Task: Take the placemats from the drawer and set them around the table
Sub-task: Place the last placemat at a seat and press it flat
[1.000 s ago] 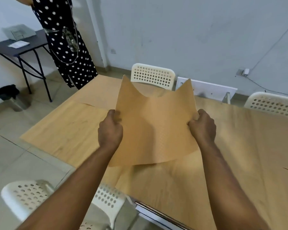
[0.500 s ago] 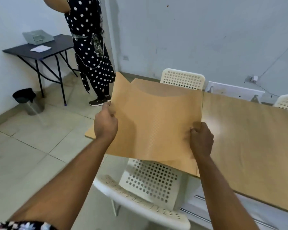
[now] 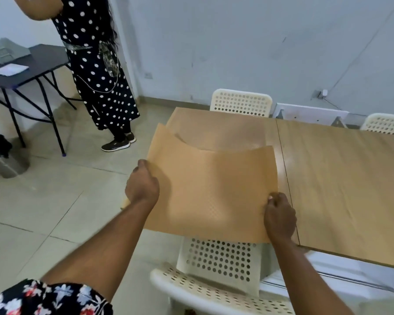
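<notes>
The wooden table [image 3: 341,178] ran off to the right, a second mat [image 3: 216,133] lying flat at its left end. Above that end hung the tan placemat [image 3: 212,189], long axis left to right, sagging mid-span, its far edge toward the wall. The left hand [image 3: 142,186] pinched its left edge with fingers closed; the right hand [image 3: 280,218] gripped the near right corner, fingers curled shut.

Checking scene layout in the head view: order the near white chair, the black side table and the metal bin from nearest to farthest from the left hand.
From the left hand:
1. Near white chair, below and to its right.
2. Metal bin, on the floor far left.
3. Black side table, upper left by the wall.
</notes>
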